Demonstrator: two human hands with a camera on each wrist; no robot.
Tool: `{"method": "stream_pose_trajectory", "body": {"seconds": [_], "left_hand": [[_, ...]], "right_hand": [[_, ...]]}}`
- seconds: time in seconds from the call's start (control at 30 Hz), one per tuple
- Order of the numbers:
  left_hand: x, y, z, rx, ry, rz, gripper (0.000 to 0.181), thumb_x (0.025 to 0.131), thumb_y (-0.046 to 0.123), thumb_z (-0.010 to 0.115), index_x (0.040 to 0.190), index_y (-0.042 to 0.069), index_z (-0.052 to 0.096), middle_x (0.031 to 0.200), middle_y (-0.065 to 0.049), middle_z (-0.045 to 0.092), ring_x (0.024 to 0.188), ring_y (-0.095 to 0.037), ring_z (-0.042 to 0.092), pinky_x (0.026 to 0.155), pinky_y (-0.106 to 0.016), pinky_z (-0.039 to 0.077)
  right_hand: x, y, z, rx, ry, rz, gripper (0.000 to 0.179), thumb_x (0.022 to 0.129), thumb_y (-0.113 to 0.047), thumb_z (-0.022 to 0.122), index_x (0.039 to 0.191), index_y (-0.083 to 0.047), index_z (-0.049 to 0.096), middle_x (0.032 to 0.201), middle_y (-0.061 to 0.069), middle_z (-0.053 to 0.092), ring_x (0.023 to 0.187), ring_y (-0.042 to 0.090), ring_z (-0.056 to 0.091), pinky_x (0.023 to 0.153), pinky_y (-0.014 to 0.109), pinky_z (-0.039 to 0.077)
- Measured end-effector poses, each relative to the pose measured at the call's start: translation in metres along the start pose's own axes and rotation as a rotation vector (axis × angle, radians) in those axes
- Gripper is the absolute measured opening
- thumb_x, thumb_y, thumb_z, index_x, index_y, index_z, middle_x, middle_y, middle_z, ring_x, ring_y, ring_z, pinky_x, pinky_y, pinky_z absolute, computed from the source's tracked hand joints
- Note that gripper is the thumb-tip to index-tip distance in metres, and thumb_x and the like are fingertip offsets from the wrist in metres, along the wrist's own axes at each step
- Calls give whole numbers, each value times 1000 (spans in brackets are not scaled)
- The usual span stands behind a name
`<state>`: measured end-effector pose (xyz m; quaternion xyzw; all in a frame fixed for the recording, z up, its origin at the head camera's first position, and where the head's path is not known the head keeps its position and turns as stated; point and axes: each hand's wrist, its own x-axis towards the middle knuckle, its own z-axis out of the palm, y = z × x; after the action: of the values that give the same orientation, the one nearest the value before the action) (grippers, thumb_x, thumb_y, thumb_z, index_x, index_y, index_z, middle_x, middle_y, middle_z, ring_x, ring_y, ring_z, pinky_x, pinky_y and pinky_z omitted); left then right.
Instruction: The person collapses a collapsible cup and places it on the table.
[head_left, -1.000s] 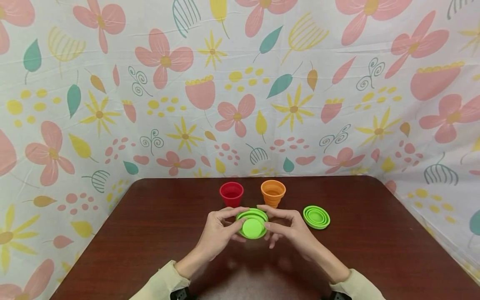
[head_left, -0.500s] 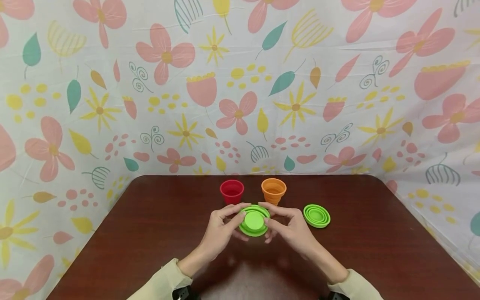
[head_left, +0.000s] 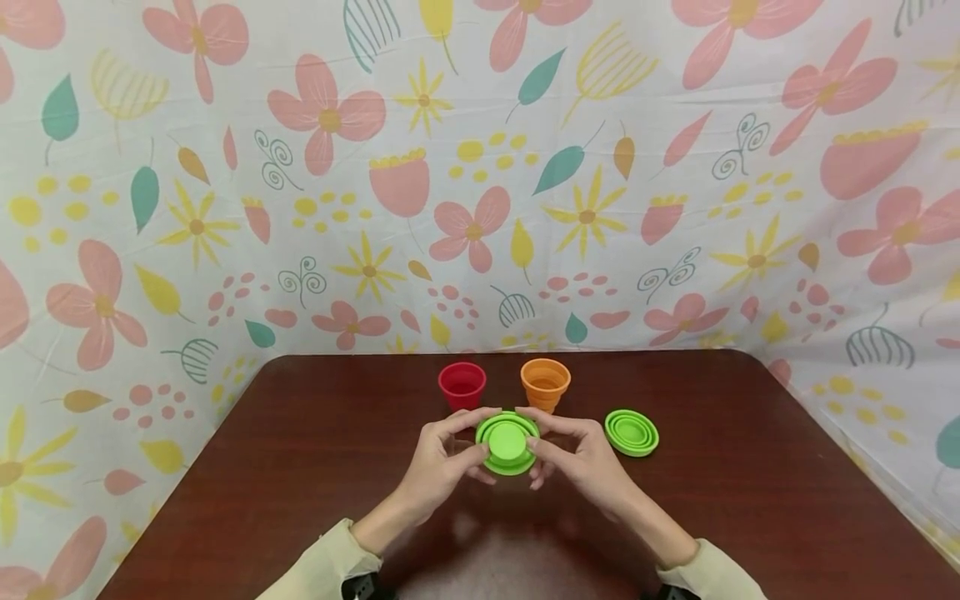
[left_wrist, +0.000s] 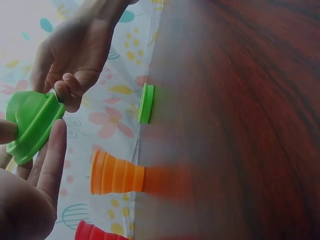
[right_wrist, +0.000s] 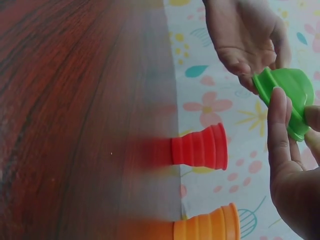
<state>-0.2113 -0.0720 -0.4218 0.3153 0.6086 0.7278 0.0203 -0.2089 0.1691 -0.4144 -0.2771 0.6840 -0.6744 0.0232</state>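
Observation:
A green collapsible cup (head_left: pixel 507 442) is held up above the table between both hands, its round base facing the head camera. My left hand (head_left: pixel 435 462) grips its left side, thumb near the base and index finger at the upper rim. On the opposite side my right hand (head_left: pixel 585 462) pinches it the same way. Seen from the side in the left wrist view, the green cup (left_wrist: pixel 32 125) is partly folded, its base bulging out past the wider rim. The right wrist view likewise shows the cup (right_wrist: pixel 292 95) between the fingers of both hands.
Behind the hands, a red cup (head_left: pixel 462 385) and an orange collapsible cup (head_left: pixel 546 383) stand extended on the dark wooden table (head_left: pixel 315 450). To the right lies another green cup (head_left: pixel 632 433), folded flat. A flower-patterned cloth (head_left: pixel 472 283) hangs behind the table.
The green cup has tilted, so its base now faces the head camera more squarely and sits nearer the rim's centre. Both hands keep their hold, almost in place.

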Motion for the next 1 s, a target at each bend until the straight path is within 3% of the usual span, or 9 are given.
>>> {"method": "stream_pose_trajectory", "body": {"seconds": [0.27, 0.53, 0.77, 1.0], "left_hand": [[2, 2, 4, 41, 54, 6, 44, 95, -11, 62, 138, -2, 65, 120, -24, 60, 82, -29, 74, 59, -57, 63], [3, 7, 10, 55, 68, -39, 43, 97, -9, 64, 139, 0, 66, 115, -23, 58, 81, -28, 72, 56, -53, 63], [4, 4, 5, -12, -24, -49, 48, 101, -3, 63, 148, -3, 56, 124, -23, 61, 93, -26, 72, 65, -52, 65], [1, 4, 3, -48, -117, -74, 64, 99, -4, 67, 158, 7, 47, 138, -21, 61, 98, -25, 76, 74, -55, 64]], "right_hand": [[-1, -3, -1, 131, -69, 27, 54, 98, 2, 68, 150, 5, 53, 102, 19, 67, 72, 24, 71, 67, 51, 65], [-1, 3, 0, 102, -40, -11, 54, 97, 5, 69, 149, 8, 52, 99, 14, 67, 67, 25, 70, 62, 50, 65], [-1, -4, -2, 91, -1, 48, 55, 97, 1, 71, 149, 5, 54, 100, 15, 68, 66, 22, 69, 63, 48, 65], [-2, -6, -3, 111, -18, 88, 64, 92, 2, 76, 152, 2, 52, 107, 15, 70, 77, 22, 70, 66, 42, 65]]}}
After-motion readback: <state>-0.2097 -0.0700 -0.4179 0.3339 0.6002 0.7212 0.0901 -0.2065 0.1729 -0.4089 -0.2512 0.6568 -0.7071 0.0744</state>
